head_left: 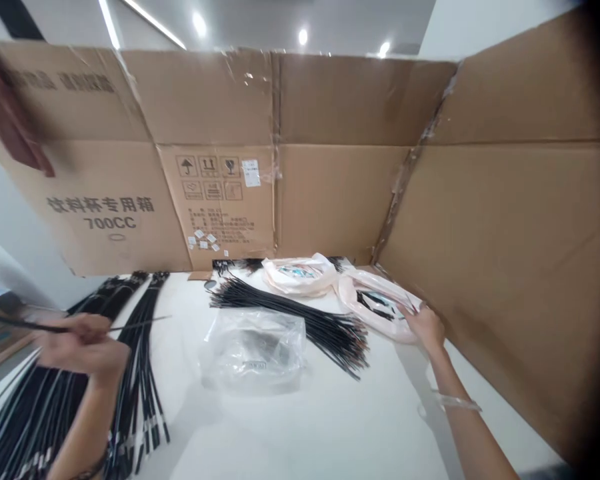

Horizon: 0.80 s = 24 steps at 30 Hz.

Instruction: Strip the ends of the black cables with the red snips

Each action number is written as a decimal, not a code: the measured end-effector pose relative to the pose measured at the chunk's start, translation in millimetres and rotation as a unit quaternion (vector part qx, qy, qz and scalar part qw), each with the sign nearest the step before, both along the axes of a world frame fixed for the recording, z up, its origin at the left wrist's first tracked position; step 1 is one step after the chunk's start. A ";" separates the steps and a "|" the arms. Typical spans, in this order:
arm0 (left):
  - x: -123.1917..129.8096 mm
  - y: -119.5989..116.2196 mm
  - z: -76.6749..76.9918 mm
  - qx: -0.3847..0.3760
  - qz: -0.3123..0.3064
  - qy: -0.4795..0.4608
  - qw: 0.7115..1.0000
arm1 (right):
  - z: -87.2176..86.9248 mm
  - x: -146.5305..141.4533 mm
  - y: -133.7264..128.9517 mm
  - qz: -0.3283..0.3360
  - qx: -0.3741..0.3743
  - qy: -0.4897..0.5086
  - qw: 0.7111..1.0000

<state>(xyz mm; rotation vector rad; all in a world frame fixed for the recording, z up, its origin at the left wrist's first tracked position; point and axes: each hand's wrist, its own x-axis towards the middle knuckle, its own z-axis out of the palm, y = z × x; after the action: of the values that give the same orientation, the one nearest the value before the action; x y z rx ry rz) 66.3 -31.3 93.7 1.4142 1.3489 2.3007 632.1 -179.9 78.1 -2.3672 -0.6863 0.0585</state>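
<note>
On the left, my left hand (80, 343) is closed around a thin black cable (25, 325), blurred by motion; its thin end sticks out to the right of the fist. Below that hand lie long bundles of black cables (55, 400). My right hand (425, 325) reaches over the rim of the right-hand white plastic bag (353, 288), fingers stretched toward its inside. Small dark pieces (375, 305) lie in this bag. Whether the fingertips touch any of them is hard to make out.
A loose bundle of black cables (285, 307) lies mid-table behind a clear plastic bag (255, 350). Another white bag (300, 275) with small colourful contents stands at the back. Tall cardboard walls (340, 193) border the white table (290, 437) behind and right. A dark red cloth (13, 110) hangs upper left.
</note>
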 end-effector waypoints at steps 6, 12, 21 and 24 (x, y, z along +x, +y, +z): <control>41.8 -16.9 -71.7 -0.026 -0.131 0.103 0.986 | 13.6 -65.6 16.9 0.177 0.045 0.000 0.983; 49.8 -46.8 -112.5 -0.104 -0.209 0.156 0.960 | 42.8 -210.1 7.7 0.510 0.098 0.128 0.845; 46.0 -76.5 -107.0 -0.186 -0.269 0.205 0.923 | 60.3 -357.6 46.2 0.605 0.227 0.265 0.716; 47.7 -83.0 -86.2 -0.186 -0.288 0.207 0.916 | 55.6 -364.2 56.5 0.590 0.249 0.307 0.704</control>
<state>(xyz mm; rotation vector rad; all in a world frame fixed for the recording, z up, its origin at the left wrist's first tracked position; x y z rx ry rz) 114.0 -114.3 7.5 1.8955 1.1532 1.3460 267.9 -123.4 133.7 -0.9395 -1.4905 1.0134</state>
